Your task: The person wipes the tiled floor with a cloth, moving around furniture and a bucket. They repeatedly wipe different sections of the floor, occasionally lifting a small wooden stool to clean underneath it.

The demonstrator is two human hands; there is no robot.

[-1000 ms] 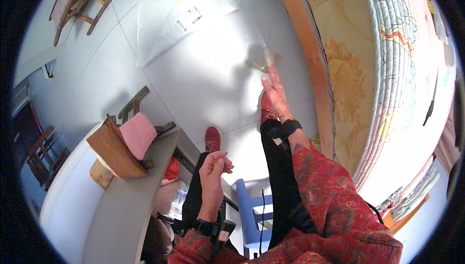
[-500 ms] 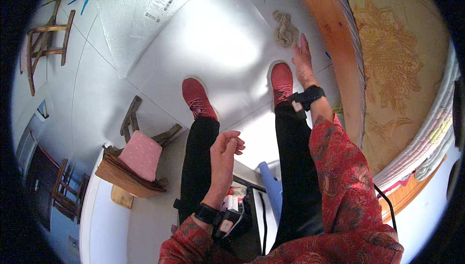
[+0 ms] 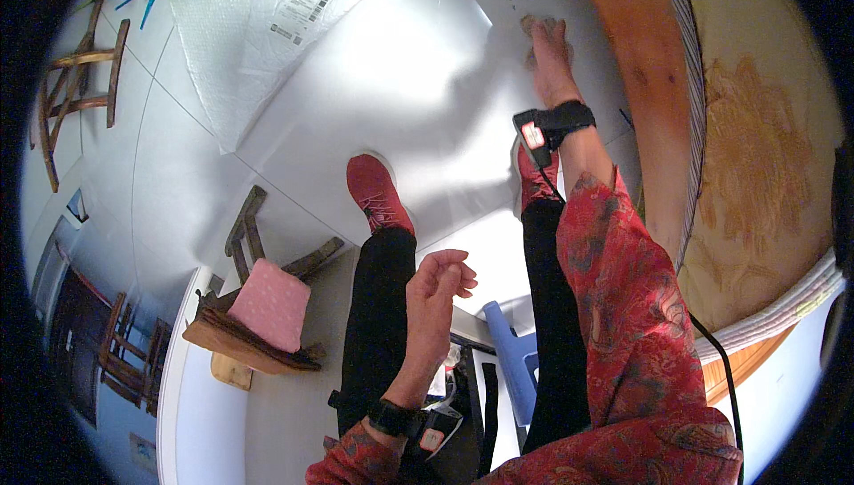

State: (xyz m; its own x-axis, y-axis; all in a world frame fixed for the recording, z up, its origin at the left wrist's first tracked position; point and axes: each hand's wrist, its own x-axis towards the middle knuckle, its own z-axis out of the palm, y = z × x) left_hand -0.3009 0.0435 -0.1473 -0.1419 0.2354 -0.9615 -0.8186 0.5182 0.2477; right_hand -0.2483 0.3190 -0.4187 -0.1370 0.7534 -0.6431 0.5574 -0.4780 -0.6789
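My right hand reaches far forward to the floor and lies over a crumpled beige bundle, like knotted cloth or yarn, hiding most of it. Its fingers look stretched over the bundle; I see no clear grip. My left hand hangs above my left leg, fingers curled in with the thumb against them, and nothing shows in it. Each wrist wears a black strap with a small device; the right device has a cable. My red shoes stand on the pale tiles.
Beside my right arm is a bed or couch with a wooden edge and patterned cover. A wooden stool with a pink cushion stands left. Bubble wrap lies ahead left. Between my legs are a blue plastic object and a box.
My right hand has moved forward from beside the beige bundle to over it. My left hand keeps its curled pose. The view has shifted slightly.
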